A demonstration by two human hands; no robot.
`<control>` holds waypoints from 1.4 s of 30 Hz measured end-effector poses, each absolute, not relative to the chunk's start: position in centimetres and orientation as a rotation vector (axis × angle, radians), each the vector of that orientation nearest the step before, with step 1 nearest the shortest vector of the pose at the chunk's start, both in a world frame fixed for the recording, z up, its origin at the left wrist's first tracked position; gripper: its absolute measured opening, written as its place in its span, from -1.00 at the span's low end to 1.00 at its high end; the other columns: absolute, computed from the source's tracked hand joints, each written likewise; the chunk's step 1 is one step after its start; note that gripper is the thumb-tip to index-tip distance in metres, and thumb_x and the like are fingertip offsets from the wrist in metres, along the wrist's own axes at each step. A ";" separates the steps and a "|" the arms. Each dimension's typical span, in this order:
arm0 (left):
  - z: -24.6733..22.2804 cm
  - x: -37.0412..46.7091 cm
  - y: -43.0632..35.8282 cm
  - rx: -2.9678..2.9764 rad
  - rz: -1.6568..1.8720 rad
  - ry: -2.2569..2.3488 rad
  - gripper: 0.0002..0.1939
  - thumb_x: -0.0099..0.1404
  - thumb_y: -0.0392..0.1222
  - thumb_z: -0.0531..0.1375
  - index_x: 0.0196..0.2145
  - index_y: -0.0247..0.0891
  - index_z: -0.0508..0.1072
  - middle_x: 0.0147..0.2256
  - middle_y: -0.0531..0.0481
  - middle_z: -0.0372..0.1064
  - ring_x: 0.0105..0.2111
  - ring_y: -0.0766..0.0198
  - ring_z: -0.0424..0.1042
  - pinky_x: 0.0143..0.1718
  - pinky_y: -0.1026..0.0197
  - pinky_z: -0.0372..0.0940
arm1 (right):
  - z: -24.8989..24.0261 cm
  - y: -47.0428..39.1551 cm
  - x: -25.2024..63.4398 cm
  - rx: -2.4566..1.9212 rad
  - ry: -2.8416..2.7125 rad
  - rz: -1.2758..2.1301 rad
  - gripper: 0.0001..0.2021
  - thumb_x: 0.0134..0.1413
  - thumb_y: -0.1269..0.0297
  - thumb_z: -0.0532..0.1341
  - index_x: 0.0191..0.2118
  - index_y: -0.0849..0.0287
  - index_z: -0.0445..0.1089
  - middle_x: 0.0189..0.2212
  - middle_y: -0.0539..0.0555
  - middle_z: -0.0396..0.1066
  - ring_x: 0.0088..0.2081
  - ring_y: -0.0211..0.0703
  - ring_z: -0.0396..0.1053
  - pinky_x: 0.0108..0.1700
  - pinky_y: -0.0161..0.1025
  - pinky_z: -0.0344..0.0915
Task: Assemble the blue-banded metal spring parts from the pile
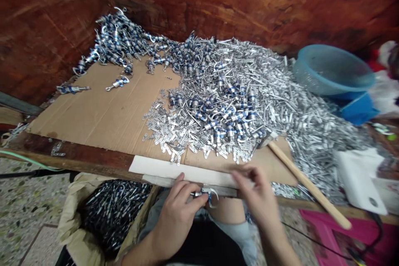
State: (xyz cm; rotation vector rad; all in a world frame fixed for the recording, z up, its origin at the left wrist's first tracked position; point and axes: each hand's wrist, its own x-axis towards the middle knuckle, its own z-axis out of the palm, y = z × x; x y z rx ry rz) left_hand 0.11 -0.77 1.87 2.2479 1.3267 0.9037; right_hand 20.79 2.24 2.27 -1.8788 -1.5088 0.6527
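Observation:
My left hand (179, 212) pinches a small silver metal hook piece (213, 198) with a curved ring-like end and a blue band, over my lap at the table's front edge. To its right, my right hand (257, 189) has bent fingers by the end of a white strip (183, 172). Motion blurs its fingertips, so I cannot tell whether anything is between them. A heap of similar blue-and-silver hook pieces (230, 116) lies beyond the hands, with small flat metal plates with holes (177, 131) scattered in front and to the left of it.
A wooden-handled hammer (308, 183) rests on the table's right side. Slim metal parts (280, 87) are piled behind it, near a translucent blue bowl (333, 70) and a white device (358, 183). Cardboard (102, 104) covers the left. Below stands a sack (70, 224) of dark metal parts.

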 end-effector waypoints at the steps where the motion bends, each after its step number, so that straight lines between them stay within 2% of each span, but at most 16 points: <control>1: 1.8 0.1 -0.8 2.237 0.916 1.326 -0.75 0.29 -0.39 0.05 -0.25 -0.17 0.49 -0.33 0.01 0.39 -0.25 0.27 0.38 0.07 -0.12 0.24 | 2.1 3.2 23.0 -1.948 -1.479 0.409 -0.66 0.03 -0.05 0.10 -0.25 0.13 0.24 -0.32 0.11 0.31 -0.28 -0.04 0.25 -0.25 -0.12 0.16; 3: 1.8 0.2 -0.8 2.210 0.938 1.329 -0.78 0.28 -0.38 0.07 -0.25 -0.20 0.49 -0.35 0.01 0.39 -0.27 0.27 0.38 0.08 -0.12 0.23 | 1.5 5.3 27.5 -2.152 -1.556 -0.014 -0.48 -0.01 -0.15 0.06 -0.13 0.21 0.27 -0.19 0.27 0.28 -0.14 0.16 0.20 -0.17 0.04 0.12; 5: 1.7 0.2 -0.7 2.193 0.953 1.331 -0.81 0.28 -0.36 0.09 -0.26 -0.21 0.49 -0.36 0.01 0.40 -0.28 0.27 0.38 0.07 -0.11 0.24 | 0.9 6.9 31.1 -2.268 -1.653 -0.142 -0.40 -0.03 -0.22 0.01 -0.14 0.26 0.33 -0.27 0.31 0.29 -0.19 0.22 0.22 -0.20 0.11 0.12; 8: 1.7 0.2 -0.7 2.190 0.968 1.322 -0.82 0.28 -0.35 0.10 -0.31 -0.20 0.50 -0.37 0.02 0.40 -0.29 0.27 0.38 0.06 -0.13 0.24 | 0.7 7.4 32.8 -2.242 -1.784 -0.097 -0.44 0.05 -0.17 -0.07 -0.24 0.25 0.37 -0.40 0.24 0.31 -0.28 0.12 0.27 -0.24 0.02 0.18; 12: 1.7 0.3 -0.8 2.163 0.979 1.314 -0.81 0.28 -0.37 0.10 -0.31 -0.20 0.50 -0.36 0.01 0.40 -0.28 0.27 0.37 0.06 -0.15 0.24 | 2.7 4.2 29.0 -2.100 -1.893 -0.043 -0.58 0.19 0.02 -0.10 -0.17 0.22 0.33 -0.40 0.20 0.38 -0.36 -0.01 0.36 -0.37 -0.18 0.25; 14: 1.7 0.2 -0.8 2.145 0.980 1.310 -0.80 0.27 -0.39 0.10 -0.31 -0.20 0.50 -0.35 0.02 0.39 -0.27 0.27 0.37 0.07 -0.15 0.22 | 4.1 1.8 26.1 -1.884 -2.099 0.253 -0.73 0.23 0.17 -0.05 -0.15 0.14 0.32 -0.49 0.07 0.42 -0.53 -0.17 0.38 -0.51 -0.31 0.24; 16: 1.8 0.2 -0.9 2.140 0.967 1.311 -0.79 0.26 -0.42 0.10 -0.30 -0.21 0.50 -0.35 0.02 0.39 -0.27 0.27 0.37 0.07 -0.15 0.22 | 5.3 -0.4 23.5 -1.658 -2.222 0.386 -0.75 0.23 0.30 -0.02 -0.02 0.10 0.25 -0.41 0.05 0.48 -0.49 -0.22 0.43 -0.48 -0.37 0.29; 18: 1.8 0.2 -0.8 2.150 0.960 1.307 -0.78 0.25 -0.43 0.10 -0.28 -0.20 0.50 -0.34 0.01 0.40 -0.26 0.26 0.37 0.07 -0.15 0.22 | 5.9 -1.7 21.7 -1.488 -2.261 0.383 -0.67 0.21 0.39 -0.04 0.08 0.14 0.15 -0.29 0.11 0.49 -0.36 -0.19 0.48 -0.38 -0.37 0.34; 20: 1.8 0.1 -0.8 2.151 0.957 1.303 -0.78 0.26 -0.42 0.10 -0.29 -0.19 0.49 -0.32 0.02 0.41 -0.25 0.25 0.38 0.07 -0.14 0.22 | 5.9 -2.2 20.6 -1.447 -2.324 0.355 -0.66 0.22 0.39 -0.06 0.09 0.17 0.15 -0.32 0.12 0.50 -0.37 -0.16 0.49 -0.42 -0.35 0.35; 23: 1.9 0.1 -0.8 2.145 0.951 1.305 -0.78 0.28 -0.39 0.08 -0.30 -0.18 0.49 -0.33 0.03 0.41 -0.24 0.25 0.38 0.08 -0.14 0.21 | 5.6 -2.1 19.7 -1.535 -2.438 0.390 -0.70 0.25 0.33 -0.08 0.02 0.16 0.25 -0.42 0.06 0.50 -0.51 -0.16 0.46 -0.56 -0.34 0.31; 28: 1.8 0.2 -0.8 2.141 0.960 1.308 -0.78 0.29 -0.38 0.08 -0.29 -0.16 0.50 -0.34 0.03 0.41 -0.24 0.26 0.37 0.10 -0.14 0.19 | 4.7 -2.2 20.2 -1.601 -2.396 0.437 -0.67 0.26 0.30 -0.10 0.01 0.15 0.30 -0.41 0.05 0.52 -0.51 -0.18 0.46 -0.55 -0.36 0.31; 31: 1.7 0.2 -0.8 2.147 0.972 1.304 -0.79 0.29 -0.36 0.08 -0.30 -0.18 0.50 -0.35 0.02 0.40 -0.27 0.28 0.37 0.10 -0.12 0.20 | 3.5 -1.3 22.8 -1.790 -2.242 0.238 -0.68 0.25 0.23 -0.06 -0.04 0.10 0.36 -0.37 0.06 0.53 -0.50 -0.19 0.46 -0.51 -0.35 0.29; 34: 1.5 0.2 -0.8 2.179 0.995 1.286 -0.80 0.27 -0.37 0.10 -0.29 -0.19 0.51 -0.36 0.01 0.40 -0.28 0.27 0.36 0.08 -0.13 0.21 | 2.0 1.3 26.9 -2.088 -1.886 -0.244 -0.63 0.23 0.15 -0.05 -0.04 0.19 0.39 -0.37 0.15 0.50 -0.46 -0.10 0.42 -0.46 -0.27 0.24; 36: 1.7 0.1 -0.8 2.196 1.003 1.263 -0.80 0.26 -0.38 0.11 -0.29 -0.19 0.51 -0.37 0.02 0.39 -0.28 0.27 0.36 0.07 -0.15 0.20 | 1.1 3.2 29.3 -2.117 -1.864 -0.448 -0.59 0.22 0.12 -0.04 -0.08 0.27 0.42 -0.39 0.21 0.47 -0.42 -0.03 0.36 -0.38 -0.19 0.21; 39: 2.2 -0.2 -0.7 2.209 1.009 1.197 -0.77 0.26 -0.41 0.09 -0.29 -0.18 0.51 -0.38 0.01 0.39 -0.28 0.27 0.36 0.07 -0.14 0.20 | 0.6 5.4 30.5 -2.060 -1.897 -0.552 -0.61 0.19 0.12 -0.02 -0.15 0.25 0.45 -0.40 0.21 0.40 -0.37 0.00 0.28 -0.31 -0.12 0.14; 42: 2.8 -0.6 -0.7 2.197 1.003 1.166 -0.76 0.26 -0.42 0.08 -0.28 -0.21 0.51 -0.36 -0.01 0.39 -0.28 0.30 0.39 0.05 -0.05 0.25 | 1.2 6.4 27.6 -1.902 -1.948 -0.441 -0.66 0.20 0.19 -0.02 -0.10 0.24 0.39 -0.32 0.22 0.34 -0.27 0.02 0.23 -0.25 -0.08 0.12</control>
